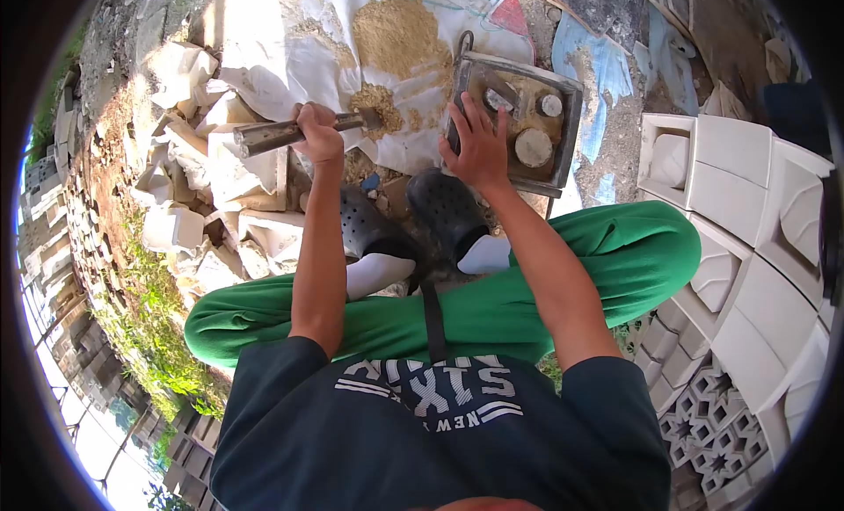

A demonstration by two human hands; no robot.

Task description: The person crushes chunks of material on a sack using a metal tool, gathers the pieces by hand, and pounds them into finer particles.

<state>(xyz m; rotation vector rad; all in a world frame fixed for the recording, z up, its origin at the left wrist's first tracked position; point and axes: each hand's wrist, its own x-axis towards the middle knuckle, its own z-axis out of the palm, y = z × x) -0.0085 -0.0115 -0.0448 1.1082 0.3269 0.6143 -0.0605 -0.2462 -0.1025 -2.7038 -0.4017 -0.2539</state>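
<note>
My left hand [318, 135] is closed round the handle of a trowel-like tool [272, 138], whose flat metal end points right over a small heap of sandy mix [376, 102]. A dark rectangular mould box [567, 129] stands to the right, with round pale pieces [533, 148] and sandy material inside. My right hand [479, 149] lies with its fingers spread over the box's left edge, holding nothing. A larger sand pile [397, 36] rests on the white sheet [338, 67] beyond.
Broken white blocks [251, 164] are heaped at the left. Pale moulded blocks [734, 181] are stacked at the right, with patterned openwork blocks [716, 427] below. My dark clogs [444, 208] are just in front of the box. Torn blue sheeting [602, 98] lies beyond it.
</note>
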